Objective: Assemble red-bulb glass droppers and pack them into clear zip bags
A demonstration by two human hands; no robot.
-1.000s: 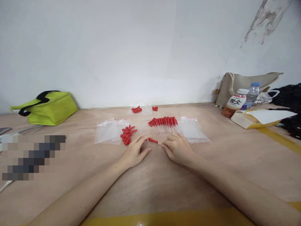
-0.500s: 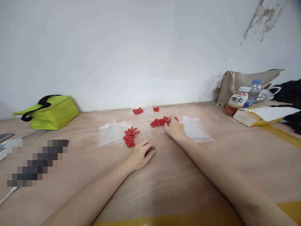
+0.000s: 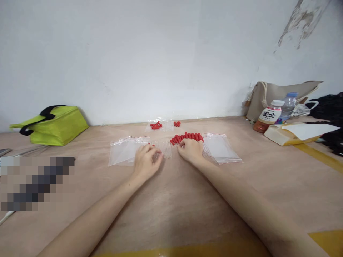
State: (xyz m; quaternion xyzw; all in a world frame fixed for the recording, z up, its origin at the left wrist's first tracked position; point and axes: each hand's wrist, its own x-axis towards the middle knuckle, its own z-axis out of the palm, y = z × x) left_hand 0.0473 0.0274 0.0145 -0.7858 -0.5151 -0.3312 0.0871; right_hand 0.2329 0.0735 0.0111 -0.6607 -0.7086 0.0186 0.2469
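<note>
My left hand reaches over the pile of red rubber bulbs, which it mostly covers. Its thumb and forefinger are apart, and no held thing shows. Beside its fingertips lies a row of clear thin tubes. My right hand rests with curled fingers at a fanned row of red-capped tubes, covering their clear lower ends. What its fingers pinch, if anything, is hidden. Clear zip bags flank the rows, one stack on the left and another on the right.
Further back, a clear bag lies with small red bulbs on and beside it. A lime-green bag stands left. A drink bottle, a water bottle, a beige bag and an open paper packet are at right.
My left hand has moved left and forward over the red bulbs. My right hand has drawn back slightly from the red caps, uncovering the right end of the row.
</note>
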